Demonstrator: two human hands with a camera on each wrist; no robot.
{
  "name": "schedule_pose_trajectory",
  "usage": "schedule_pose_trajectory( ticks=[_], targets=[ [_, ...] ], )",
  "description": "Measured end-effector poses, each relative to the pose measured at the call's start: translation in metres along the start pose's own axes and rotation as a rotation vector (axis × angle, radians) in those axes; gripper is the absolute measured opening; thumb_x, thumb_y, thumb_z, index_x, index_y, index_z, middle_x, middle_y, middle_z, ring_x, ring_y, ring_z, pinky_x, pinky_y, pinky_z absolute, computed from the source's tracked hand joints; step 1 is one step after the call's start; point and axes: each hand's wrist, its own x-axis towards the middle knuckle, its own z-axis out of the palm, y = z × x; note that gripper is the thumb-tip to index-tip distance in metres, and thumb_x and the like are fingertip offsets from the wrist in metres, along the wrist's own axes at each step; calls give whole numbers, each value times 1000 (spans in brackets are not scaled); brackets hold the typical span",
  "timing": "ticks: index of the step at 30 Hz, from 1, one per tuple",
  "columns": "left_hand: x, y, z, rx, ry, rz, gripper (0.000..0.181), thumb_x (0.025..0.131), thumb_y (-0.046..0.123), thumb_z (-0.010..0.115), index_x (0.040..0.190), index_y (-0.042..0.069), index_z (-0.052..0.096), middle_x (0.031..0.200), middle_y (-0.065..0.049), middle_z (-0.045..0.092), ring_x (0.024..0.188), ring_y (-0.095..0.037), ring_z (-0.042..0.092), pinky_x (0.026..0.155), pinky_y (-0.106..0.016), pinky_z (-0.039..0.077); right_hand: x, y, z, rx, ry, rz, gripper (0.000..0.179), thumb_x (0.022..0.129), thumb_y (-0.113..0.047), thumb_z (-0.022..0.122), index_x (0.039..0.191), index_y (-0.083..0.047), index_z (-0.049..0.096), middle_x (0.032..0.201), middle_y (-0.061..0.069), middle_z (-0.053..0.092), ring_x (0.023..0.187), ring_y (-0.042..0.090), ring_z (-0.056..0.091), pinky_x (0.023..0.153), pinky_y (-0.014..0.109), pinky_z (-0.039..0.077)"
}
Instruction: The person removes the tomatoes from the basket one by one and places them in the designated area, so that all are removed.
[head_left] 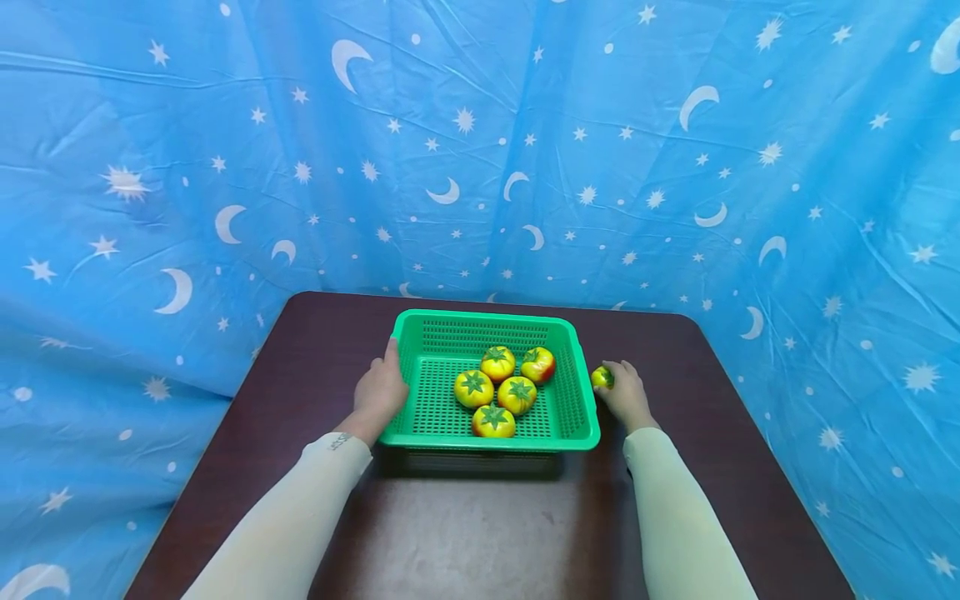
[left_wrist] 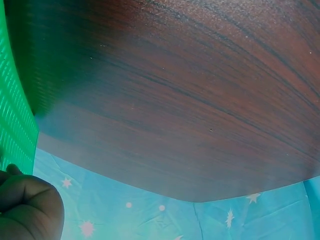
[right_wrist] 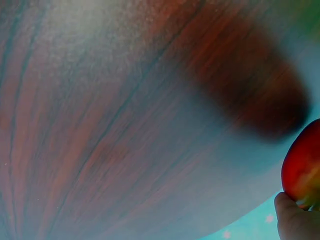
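A green plastic basket (head_left: 420,421) sits on the dark table with several yellow-red tomatoes (head_left: 517,396) inside, each topped by a green star-shaped calyx. My left hand (head_left: 380,389) grips the basket's left rim; in the left wrist view, curled fingers (left_wrist: 35,207) show beside the basket's green wall (left_wrist: 12,110). Just outside the right rim, my right hand (head_left: 627,395) holds another tomato (head_left: 602,377). The right wrist view catches this tomato's red side (right_wrist: 302,165) with a fingertip against it, and a dark shadow on the table. The palm side of the right hand is hidden.
The brown wood-grain table (head_left: 465,533) has rounded far corners. Behind and on both sides hangs a blue curtain (head_left: 480,167) with white moons and stars, close to the table's far edge.
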Motion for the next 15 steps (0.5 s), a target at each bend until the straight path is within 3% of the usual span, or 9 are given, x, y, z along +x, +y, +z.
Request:
schedule_pose_trajectory(
  ticks=[15],
  targets=[
    [-2,2,-1,-2,7,6,80,97,9,55,162,12,8,128,-25,55,106,-36,59,89,-54,52,4,3,1,39,-33,54,61,100,-17,59,154,-1,34,161,31,18,143,53,27,115,63,32]
  ],
)
